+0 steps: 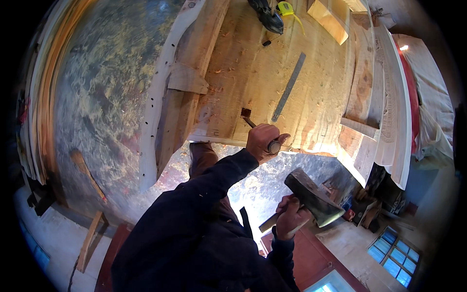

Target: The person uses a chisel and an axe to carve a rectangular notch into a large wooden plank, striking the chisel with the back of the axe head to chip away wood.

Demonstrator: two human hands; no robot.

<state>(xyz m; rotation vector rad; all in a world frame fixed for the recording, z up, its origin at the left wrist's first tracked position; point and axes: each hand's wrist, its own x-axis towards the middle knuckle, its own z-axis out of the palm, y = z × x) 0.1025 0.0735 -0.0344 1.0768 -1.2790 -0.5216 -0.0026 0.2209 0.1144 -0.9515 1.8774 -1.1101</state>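
My left hand (263, 142) is wrapped round the handle of a chisel (249, 122), at the near edge of a wide wooden panel (233, 68). The chisel's blade leans into a small dark square hole (246, 112) in the panel, and its ringed butt end sticks out of my fist. Lower and to the right, my right hand (292, 219) grips a hatchet (311, 194) by its short wooden handle, close under the head. The hatchet head hangs in the air beyond the panel's edge, apart from the chisel. A flat metal ruler (288, 87) lies right of the hole.
A yellow tape measure (285, 8) and a black tool (267, 17) lie at the panel's far end. Timber planks (362, 73) flank it on the right, and a rough-edged board (160, 92) on the left. A broom (87, 173) lies on the debris-strewn floor (107, 87).
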